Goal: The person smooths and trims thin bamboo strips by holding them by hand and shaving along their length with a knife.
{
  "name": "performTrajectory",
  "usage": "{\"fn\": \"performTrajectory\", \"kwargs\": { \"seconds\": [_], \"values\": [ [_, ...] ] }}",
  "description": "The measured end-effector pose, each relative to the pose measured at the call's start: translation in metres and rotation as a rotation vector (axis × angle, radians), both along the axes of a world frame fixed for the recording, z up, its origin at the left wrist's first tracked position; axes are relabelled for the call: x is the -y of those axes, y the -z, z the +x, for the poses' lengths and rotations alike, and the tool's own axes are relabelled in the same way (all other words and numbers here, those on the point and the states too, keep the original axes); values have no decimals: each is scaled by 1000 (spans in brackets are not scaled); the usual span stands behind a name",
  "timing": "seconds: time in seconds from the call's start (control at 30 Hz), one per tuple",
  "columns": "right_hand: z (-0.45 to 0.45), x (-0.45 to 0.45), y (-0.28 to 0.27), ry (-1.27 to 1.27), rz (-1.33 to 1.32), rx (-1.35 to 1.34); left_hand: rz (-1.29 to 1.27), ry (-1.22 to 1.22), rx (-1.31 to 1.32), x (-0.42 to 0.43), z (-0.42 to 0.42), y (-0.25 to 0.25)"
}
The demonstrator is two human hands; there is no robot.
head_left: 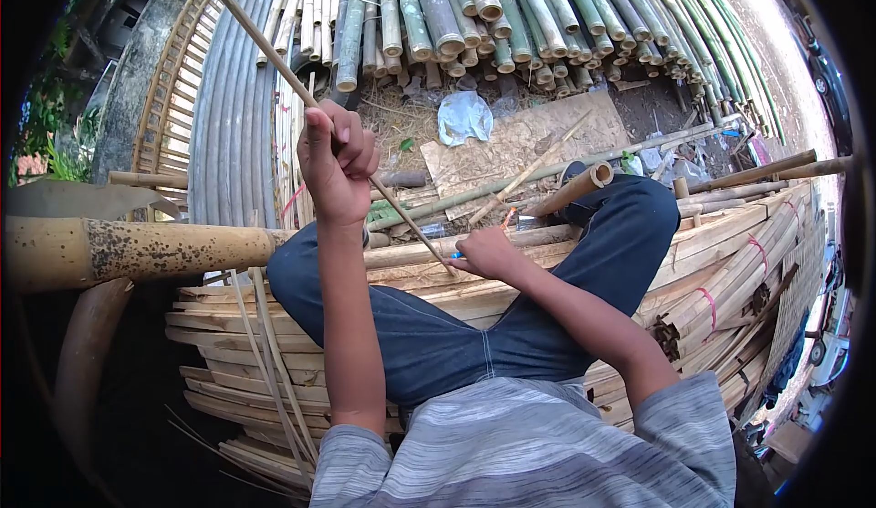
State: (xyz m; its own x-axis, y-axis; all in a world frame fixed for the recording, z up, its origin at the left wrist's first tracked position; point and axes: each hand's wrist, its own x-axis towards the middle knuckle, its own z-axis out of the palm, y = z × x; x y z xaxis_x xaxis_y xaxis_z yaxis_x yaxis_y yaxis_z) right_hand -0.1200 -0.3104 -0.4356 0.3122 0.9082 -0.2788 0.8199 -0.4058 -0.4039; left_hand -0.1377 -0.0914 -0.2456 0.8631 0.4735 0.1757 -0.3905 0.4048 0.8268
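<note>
Head view: a thin stick (271,55) is held in front of the jeans (429,335), its long axis slanted from far left, well beyond the left knee, down to a near end just over the crotch side of the lap. It is crossed by the left hand (339,157) partway along; that grip is closed round it, fingers folded. From the left grip, one length is left sticking up and outward, the other is run down toward the right hand (488,253). Right hand is placed lower, between the knees, nearer the low end. Its fingers are curled at that end; whether it is pinched or only touched cannot be told. A small blue bit is seen by the fingertips, too small to be identified.

Split bamboo (237,321) is stacked under and both sides of the jeans. A thick pole (182,251) is set left of the left knee. Beyond the jeans, cardboard (538,134) and a plastic bag (464,118) are laid on the ground, with green poles (438,15) piled farther out.
</note>
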Motion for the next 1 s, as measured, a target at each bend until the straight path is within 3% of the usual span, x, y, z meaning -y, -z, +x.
{"fn": "performTrajectory", "kwargs": {
  "seconds": [0.13,0.27,0.33,0.47,0.53,0.63,0.73,1.0],
  "values": [
    [-4,-1,7,-47,-72,38,9,-21,-33,-1,3,0],
    [9,-15,-12,-113,126,43,-22,33,-28,-5,4,1],
    [29,-26,-24,-111,517,175,-75,127,-28,-9,5,4],
    [68,-44,-75,-107,825,288,-67,161,-67,-10,17,3],
    [71,-44,-77,-121,789,310,-70,167,-59,-9,21,2],
    [59,-31,-22,-13,782,100,-98,182,-68,-9,26,4],
    [56,-28,-8,37,764,58,-125,177,-68,-23,31,8],
    [72,-39,-70,-45,687,179,-119,260,-32,-27,21,8]
  ]
}}
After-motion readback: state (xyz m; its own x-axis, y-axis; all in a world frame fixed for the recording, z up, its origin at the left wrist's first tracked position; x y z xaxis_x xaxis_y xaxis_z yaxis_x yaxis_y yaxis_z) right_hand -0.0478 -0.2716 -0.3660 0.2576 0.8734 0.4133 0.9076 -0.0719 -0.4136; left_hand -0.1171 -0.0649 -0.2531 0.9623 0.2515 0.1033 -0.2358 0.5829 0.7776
